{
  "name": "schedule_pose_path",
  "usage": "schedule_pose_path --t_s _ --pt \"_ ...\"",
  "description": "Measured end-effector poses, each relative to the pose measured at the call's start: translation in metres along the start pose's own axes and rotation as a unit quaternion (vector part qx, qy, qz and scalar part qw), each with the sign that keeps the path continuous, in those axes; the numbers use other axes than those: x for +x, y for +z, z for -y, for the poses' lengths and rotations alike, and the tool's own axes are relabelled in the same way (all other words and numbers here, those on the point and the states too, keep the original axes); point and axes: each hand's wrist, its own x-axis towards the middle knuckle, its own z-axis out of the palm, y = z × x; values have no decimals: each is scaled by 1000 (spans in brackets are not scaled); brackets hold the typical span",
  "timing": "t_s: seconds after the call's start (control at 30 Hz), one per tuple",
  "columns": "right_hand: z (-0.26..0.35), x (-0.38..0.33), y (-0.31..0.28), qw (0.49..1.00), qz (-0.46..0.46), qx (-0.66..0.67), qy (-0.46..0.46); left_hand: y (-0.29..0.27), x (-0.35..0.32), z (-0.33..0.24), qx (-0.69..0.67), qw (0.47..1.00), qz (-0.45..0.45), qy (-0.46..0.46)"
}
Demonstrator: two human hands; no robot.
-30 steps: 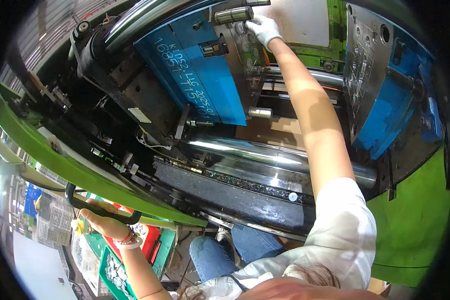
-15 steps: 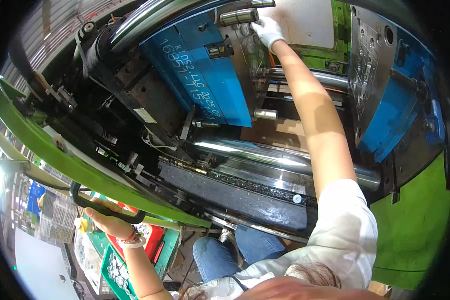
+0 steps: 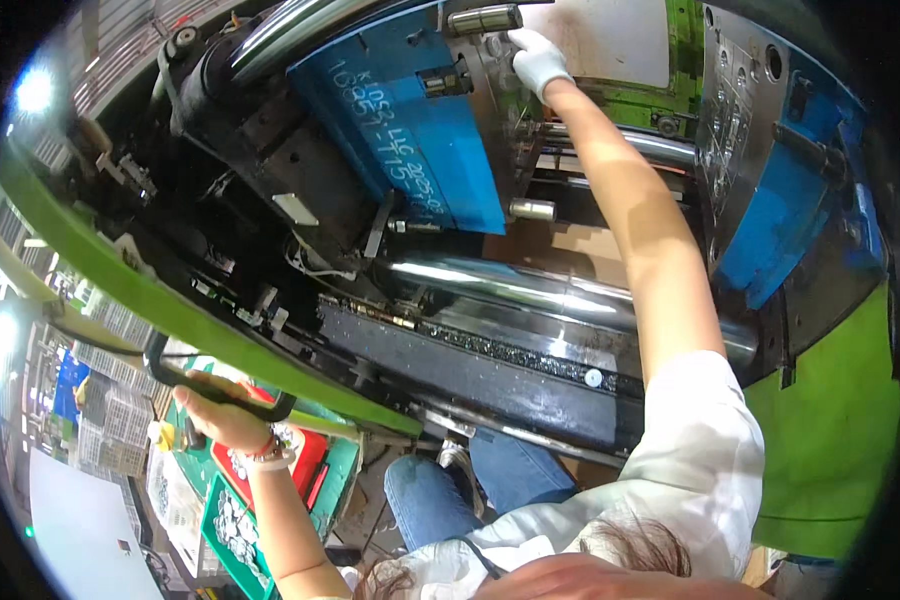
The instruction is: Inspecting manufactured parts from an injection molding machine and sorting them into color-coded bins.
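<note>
White-gloved right hand (image 3: 542,62) is sitting part-curled beside the left blue mold (image 3: 400,130), upper centre; any hold unclear. Left hand (image 3: 228,418) is clasping a black handle (image 3: 156,358), lower left. Right mold (image 3: 790,215) is standing apart; opening seems done, handwork unfinished.

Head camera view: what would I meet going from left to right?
Flat white panel, bare left hand, blue-painted metal block with white handwriting, white-gloved right hand, blue-and-silver metal block.

One wide fisheye view looks down from head height; it faces the machine (image 3: 515,287) at close range; a dark, curved rim bounds it.
</note>
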Motion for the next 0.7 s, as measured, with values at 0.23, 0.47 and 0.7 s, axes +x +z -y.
schedule_pose_path --t_s 0.23,0.47,0.7 --pt "11 -4 -28 995 95 -18 34 -22 14 10 7 996 86 2" --pt "116 -168 -69 954 113 249 120 -53 -2 22 209 949 93 216" --pt "176 -365 -146 921 216 280 163 -283 -10 84 424 878 93 201"
